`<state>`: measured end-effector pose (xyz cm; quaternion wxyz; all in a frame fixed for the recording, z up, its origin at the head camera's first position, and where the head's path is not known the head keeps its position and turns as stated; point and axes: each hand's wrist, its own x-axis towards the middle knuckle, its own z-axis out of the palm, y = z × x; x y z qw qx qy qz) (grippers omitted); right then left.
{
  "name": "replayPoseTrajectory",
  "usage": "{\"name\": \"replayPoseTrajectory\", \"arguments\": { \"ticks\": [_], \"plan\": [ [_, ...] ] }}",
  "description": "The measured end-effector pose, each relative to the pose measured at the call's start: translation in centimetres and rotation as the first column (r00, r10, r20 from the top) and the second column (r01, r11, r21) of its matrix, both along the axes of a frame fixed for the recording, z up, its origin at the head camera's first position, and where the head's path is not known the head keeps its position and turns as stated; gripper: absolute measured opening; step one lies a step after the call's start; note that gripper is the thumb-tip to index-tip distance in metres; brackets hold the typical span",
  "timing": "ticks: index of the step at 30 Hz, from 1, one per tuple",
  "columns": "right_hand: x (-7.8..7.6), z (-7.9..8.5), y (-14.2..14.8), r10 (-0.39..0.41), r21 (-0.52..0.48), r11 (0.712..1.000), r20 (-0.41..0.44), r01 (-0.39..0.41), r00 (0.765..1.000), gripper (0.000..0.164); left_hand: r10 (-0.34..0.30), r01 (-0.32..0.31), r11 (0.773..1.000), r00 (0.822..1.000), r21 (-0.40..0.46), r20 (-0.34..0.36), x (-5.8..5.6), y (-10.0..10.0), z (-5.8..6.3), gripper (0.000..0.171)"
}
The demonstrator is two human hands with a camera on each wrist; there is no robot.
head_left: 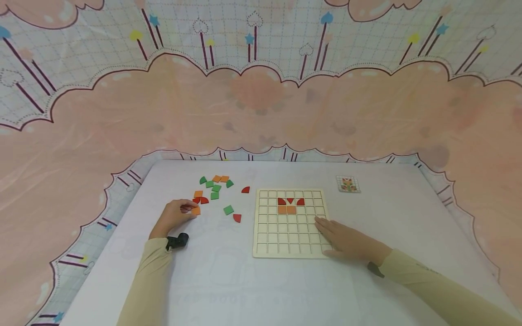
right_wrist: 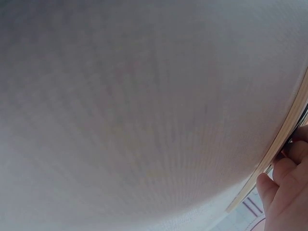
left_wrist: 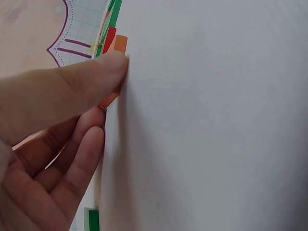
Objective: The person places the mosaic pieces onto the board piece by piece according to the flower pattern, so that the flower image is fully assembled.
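Apparently picking: left hand [head_left: 174,214] pinches orange square [head_left: 196,211]; right hand [head_left: 346,239], fingers extended, touches board [head_left: 272,238] at 4 o'clock; next likely calls for lifting.

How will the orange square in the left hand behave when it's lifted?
The orange square will probably stay stiff, as its edges look straight and show some thickness. It's likely light, being small beside the left hand. Its flat, cornered shape seems unlikely to roll.
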<state>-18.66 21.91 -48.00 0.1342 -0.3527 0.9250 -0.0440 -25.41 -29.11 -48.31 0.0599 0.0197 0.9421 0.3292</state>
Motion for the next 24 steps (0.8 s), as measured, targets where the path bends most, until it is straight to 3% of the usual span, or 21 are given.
{"name": "replayPoseTrajectory", "arguments": {
  "ticks": [11, 24],
  "plan": [
    [0.02, -0.23, 0.21, 0.038, -0.014, 0.999, -0.053, -0.038, 0.998, 0.074, -0.013, 0.014, 1.0, 1.0, 0.006, -0.013, 0.32, -0.36, -0.22, 0.031],
    [0.17, 0.03, 0.08, 0.029, -0.031, 0.999, -0.037, -0.03, 0.999, 0.073, -0.001, 0.001, 1.0, 1.0, -0.009, -0.003, 0.36, -0.33, -0.09, 0.029]
  ]
}}
